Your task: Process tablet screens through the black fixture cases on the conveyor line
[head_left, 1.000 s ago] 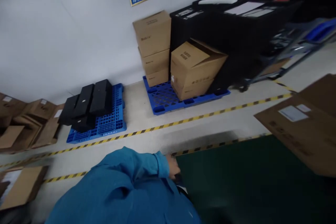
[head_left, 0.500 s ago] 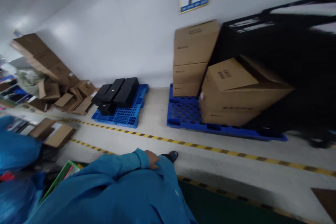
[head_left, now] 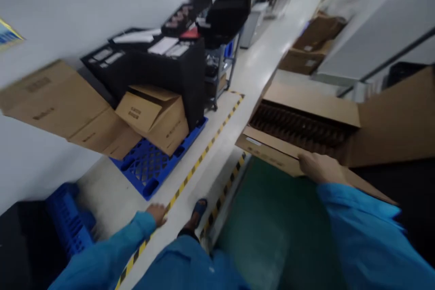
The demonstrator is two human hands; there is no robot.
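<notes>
An open cardboard box (head_left: 272,156) lies on the right, its flaps spread outward. Rows of brown dividers (head_left: 302,124) fill its inside. My right hand (head_left: 321,167) grips the near flap, fingers bent over its edge. My left hand (head_left: 157,214) hangs over the floor at my side, holding nothing, its fingers loosely apart and slightly blurred. Beneath the box's near side is a dark green surface (head_left: 258,217).
A blue pallet (head_left: 149,167) on the left carries cardboard boxes (head_left: 84,113) and a tall black stack (head_left: 190,72). Beyond it stands a cart (head_left: 217,70). Yellow-black tape (head_left: 200,161) runs along the floor. More brown cartons (head_left: 306,54) sit farther back.
My view has swung right, bringing the divider-filled cardboard box into sight with my right hand on its flap. The hand seen resting against my jacket earlier is no longer there.
</notes>
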